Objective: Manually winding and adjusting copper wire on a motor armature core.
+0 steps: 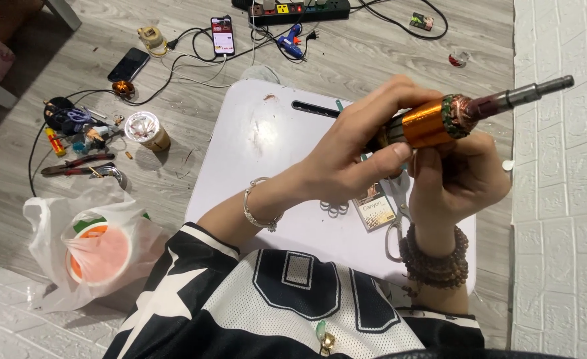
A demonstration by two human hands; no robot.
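Both my hands hold up a motor armature [439,119] above a small white table [253,153]. It has an orange-wrapped body, copper windings at one end and a steel shaft pointing up to the right. My left hand [353,156], with a silver bracelet on the wrist, grips the orange body from the left, thumb along its lower side. My right hand [459,176], with a brown bead bracelet on the wrist, cups it from underneath.
Scissors [395,233] and a small card [375,206] lie on the table under my hands. On the wooden floor to the left are pliers [74,166], a tape roll [144,129], two phones, cables, a power strip [293,10] and a plastic bag [94,249]. A white brick-pattern wall [562,233] runs along the right.
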